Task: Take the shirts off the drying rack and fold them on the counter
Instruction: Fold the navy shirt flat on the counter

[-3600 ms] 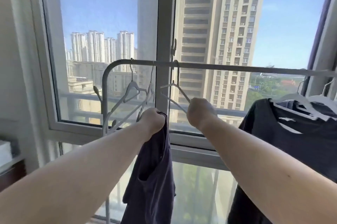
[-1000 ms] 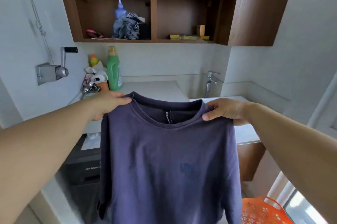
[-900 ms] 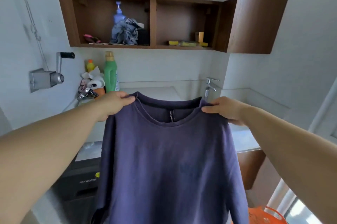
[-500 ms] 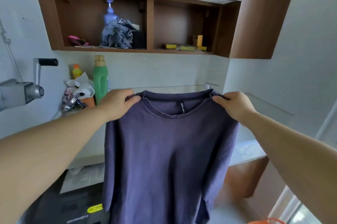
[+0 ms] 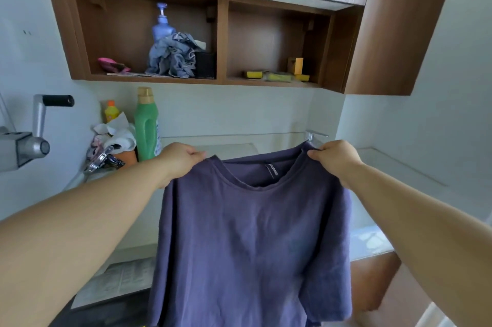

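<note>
Purple shirt (image 5: pixel 253 233) held up over counter (image 5: pixel 372 246); left hand (image 5: pixel 181 160) and right hand (image 5: pixel 335 158) pinching shoulders (neck label facing camera)

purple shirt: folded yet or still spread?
Spread, unfolded. The purple shirt hangs full-length, the left hand and right hand pinching its shoulders above the counter.

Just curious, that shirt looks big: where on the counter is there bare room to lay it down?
The pale counter is bare between the tall green detergent bottle and the chrome tap, behind the purple T-shirt. Its left corner is crowded with bottles and crumpled white paper.
</note>
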A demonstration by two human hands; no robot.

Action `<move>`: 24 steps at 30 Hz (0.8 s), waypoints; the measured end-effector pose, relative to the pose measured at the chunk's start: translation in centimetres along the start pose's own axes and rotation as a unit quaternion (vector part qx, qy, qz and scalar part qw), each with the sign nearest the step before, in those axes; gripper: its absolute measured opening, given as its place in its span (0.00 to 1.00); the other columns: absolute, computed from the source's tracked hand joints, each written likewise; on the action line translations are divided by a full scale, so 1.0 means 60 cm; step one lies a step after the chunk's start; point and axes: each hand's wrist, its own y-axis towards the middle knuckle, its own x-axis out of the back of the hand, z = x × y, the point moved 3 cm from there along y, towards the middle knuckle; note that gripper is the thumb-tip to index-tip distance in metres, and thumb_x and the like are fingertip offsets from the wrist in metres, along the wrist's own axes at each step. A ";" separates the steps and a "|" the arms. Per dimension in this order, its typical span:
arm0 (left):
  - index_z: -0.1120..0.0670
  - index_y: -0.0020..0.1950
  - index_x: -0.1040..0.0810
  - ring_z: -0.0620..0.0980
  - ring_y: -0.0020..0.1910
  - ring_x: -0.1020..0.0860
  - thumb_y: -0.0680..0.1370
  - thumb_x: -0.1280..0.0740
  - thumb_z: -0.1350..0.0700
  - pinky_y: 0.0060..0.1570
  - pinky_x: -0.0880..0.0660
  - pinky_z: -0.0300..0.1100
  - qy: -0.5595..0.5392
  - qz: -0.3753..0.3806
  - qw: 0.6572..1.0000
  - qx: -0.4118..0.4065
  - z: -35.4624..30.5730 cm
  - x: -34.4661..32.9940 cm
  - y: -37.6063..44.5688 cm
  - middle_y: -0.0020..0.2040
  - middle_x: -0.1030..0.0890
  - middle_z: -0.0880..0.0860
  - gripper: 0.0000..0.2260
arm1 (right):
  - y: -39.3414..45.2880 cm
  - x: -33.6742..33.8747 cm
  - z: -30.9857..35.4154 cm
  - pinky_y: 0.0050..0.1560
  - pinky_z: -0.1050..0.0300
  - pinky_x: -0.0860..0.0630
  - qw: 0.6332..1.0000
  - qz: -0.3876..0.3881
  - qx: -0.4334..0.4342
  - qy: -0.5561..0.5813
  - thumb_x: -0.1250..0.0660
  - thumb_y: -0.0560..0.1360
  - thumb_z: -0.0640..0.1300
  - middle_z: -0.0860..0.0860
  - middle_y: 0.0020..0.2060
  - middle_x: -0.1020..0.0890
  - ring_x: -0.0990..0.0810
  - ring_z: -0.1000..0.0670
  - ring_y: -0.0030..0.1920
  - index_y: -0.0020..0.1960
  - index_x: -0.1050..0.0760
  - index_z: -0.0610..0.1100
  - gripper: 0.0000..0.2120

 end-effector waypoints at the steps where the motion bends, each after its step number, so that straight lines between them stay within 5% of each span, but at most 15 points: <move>1: 0.55 0.60 0.21 0.47 0.62 0.29 0.74 0.34 0.38 0.61 0.35 0.38 0.004 0.029 0.999 0.022 -0.001 -0.003 -0.006 0.60 0.25 0.47 0.24 | 0.003 -0.004 -0.001 0.41 0.56 0.31 1.000 0.001 -0.008 0.005 0.30 0.73 0.48 0.47 0.32 0.26 0.27 0.45 0.38 0.36 0.25 0.39 0.13; 3: 0.53 0.59 0.20 0.45 0.61 0.28 0.71 0.33 0.35 0.63 0.34 0.40 0.005 0.095 0.993 0.066 -0.003 -0.008 -0.016 0.59 0.25 0.44 0.26 | 0.012 -0.008 -0.004 0.41 0.56 0.32 0.999 0.006 -0.026 0.025 0.29 0.73 0.49 0.47 0.33 0.25 0.27 0.44 0.40 0.37 0.26 0.40 0.13; 5: 0.54 0.52 0.17 0.46 0.52 0.20 0.72 0.30 0.42 0.53 0.25 0.39 -0.069 0.118 0.987 0.080 -0.004 -0.008 -0.020 0.57 0.18 0.51 0.17 | 0.016 -0.009 -0.005 0.45 0.56 0.30 0.997 0.012 -0.052 0.055 0.28 0.72 0.51 0.46 0.42 0.22 0.24 0.44 0.46 0.44 0.23 0.39 0.14; 7: 0.54 0.50 0.18 0.47 0.48 0.19 0.74 0.29 0.48 0.47 0.24 0.38 -0.166 0.072 0.980 0.079 -0.006 -0.010 -0.021 0.55 0.17 0.55 0.11 | 0.015 -0.014 -0.001 0.49 0.54 0.28 0.994 0.018 -0.072 0.086 0.28 0.72 0.51 0.46 0.49 0.22 0.23 0.43 0.51 0.52 0.23 0.39 0.17; 9: 0.56 0.56 0.20 0.49 0.54 0.22 0.75 0.29 0.50 0.54 0.28 0.38 -0.230 -0.002 0.969 0.089 -0.012 -0.021 -0.017 0.61 0.21 0.54 0.14 | 0.011 -0.022 0.012 0.53 0.52 0.26 0.990 0.020 -0.081 0.112 0.30 0.74 0.49 0.45 0.50 0.22 0.24 0.43 0.52 0.53 0.25 0.39 0.15; 12: 0.59 0.65 0.25 0.51 0.63 0.28 0.77 0.32 0.51 0.56 0.34 0.38 -0.261 -0.088 0.956 0.097 -0.038 -0.045 -0.014 0.66 0.26 0.54 0.19 | -0.002 -0.038 0.051 0.58 0.50 0.24 0.987 0.041 -0.068 0.137 0.37 0.78 0.48 0.41 0.53 0.21 0.22 0.43 0.53 0.56 0.26 0.36 0.15; 14: 0.57 0.60 0.23 0.53 0.61 0.27 0.78 0.34 0.50 0.55 0.32 0.40 -0.250 -0.112 0.958 0.084 -0.058 -0.059 -0.010 0.64 0.24 0.55 0.15 | -0.014 -0.050 0.079 0.54 0.53 0.24 0.981 0.068 -0.055 0.171 0.38 0.79 0.45 0.38 0.55 0.20 0.22 0.46 0.50 0.57 0.25 0.34 0.15; 17: 0.55 0.50 0.20 0.51 0.49 0.25 0.78 0.35 0.49 0.50 0.28 0.41 -0.250 -0.099 0.961 0.059 -0.091 -0.081 -0.017 0.55 0.20 0.54 0.10 | -0.040 -0.071 0.111 0.50 0.52 0.23 0.963 0.131 -0.053 0.229 0.35 0.78 0.45 0.42 0.48 0.19 0.21 0.45 0.45 0.51 0.24 0.37 0.10; 21: 0.52 0.46 0.18 0.51 0.50 0.20 0.78 0.34 0.51 0.51 0.24 0.41 -0.274 -0.057 0.960 0.021 -0.124 -0.117 -0.038 0.50 0.17 0.53 0.07 | -0.069 -0.099 0.133 0.37 0.58 0.30 0.964 0.169 0.016 0.205 0.36 0.78 0.46 0.47 0.35 0.25 0.27 0.48 0.36 0.40 0.27 0.42 0.10; 24: 0.50 0.43 0.18 0.50 0.47 0.20 0.79 0.35 0.53 0.47 0.25 0.41 -0.286 -0.050 0.957 0.023 -0.130 -0.121 -0.050 0.48 0.17 0.52 0.08 | -0.076 -0.108 0.134 0.39 0.56 0.32 0.960 0.175 0.038 0.216 0.35 0.77 0.45 0.47 0.34 0.27 0.29 0.48 0.37 0.36 0.31 0.42 0.13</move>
